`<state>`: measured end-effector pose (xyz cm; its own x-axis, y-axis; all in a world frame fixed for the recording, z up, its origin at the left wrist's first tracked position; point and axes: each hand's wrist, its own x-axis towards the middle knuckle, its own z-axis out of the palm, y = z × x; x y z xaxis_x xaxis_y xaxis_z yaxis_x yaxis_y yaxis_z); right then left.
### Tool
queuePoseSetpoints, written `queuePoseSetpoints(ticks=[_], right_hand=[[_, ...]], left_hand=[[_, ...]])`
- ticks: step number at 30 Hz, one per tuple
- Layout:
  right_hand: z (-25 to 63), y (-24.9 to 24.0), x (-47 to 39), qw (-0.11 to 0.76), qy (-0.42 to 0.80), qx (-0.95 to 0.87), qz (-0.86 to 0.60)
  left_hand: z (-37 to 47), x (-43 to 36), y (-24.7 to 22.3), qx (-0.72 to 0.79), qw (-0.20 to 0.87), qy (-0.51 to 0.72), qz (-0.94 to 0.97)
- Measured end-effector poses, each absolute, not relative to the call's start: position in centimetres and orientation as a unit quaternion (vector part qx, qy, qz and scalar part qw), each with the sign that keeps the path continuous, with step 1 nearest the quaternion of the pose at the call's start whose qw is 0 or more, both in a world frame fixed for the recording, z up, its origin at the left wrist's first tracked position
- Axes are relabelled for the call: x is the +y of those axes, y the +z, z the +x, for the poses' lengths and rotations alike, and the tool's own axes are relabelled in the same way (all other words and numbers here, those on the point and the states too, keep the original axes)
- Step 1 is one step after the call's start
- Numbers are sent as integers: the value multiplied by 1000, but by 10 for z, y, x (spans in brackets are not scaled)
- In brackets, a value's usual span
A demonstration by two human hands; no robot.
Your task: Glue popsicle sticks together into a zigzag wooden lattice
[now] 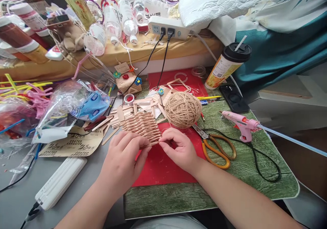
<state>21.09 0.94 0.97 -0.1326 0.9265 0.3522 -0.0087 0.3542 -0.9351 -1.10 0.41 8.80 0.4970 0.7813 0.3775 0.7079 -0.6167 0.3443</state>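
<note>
A stack of wooden craft sticks (141,125), layered in a wavy, ridged pattern, is tilted above a red sheet (163,169). My left hand (125,154) grips its near left edge, thumb and fingers closed. With thumb and index finger, my right hand (177,147) pinches the near right corner; whether a thin strand is also between those fingertips is too small to tell. Right behind my right hand sits a ball of jute twine (183,109). Scissors with orange handles (217,150) lie beside my right wrist. Loose craft sticks (119,118) are scattered behind the stack.
A pink glue gun (241,125) with its cord lies at right, near a phone (234,98) and a lidded drink cup (226,67). At left are sandpaper (76,143), a plastic bag (71,106) and a white power strip (61,183). A small stick box (128,82) stands behind.
</note>
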Motion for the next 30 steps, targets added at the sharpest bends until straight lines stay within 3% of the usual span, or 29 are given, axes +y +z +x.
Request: queuePoseSetpoints(ticks=[16, 30], right_hand=[[220, 15, 13, 551, 391, -634, -377], [219, 9, 14, 545, 413, -621, -384]], left_hand=[[-36, 0, 52, 423, 94, 416, 799], [-44, 8, 30, 407, 122, 457, 782]])
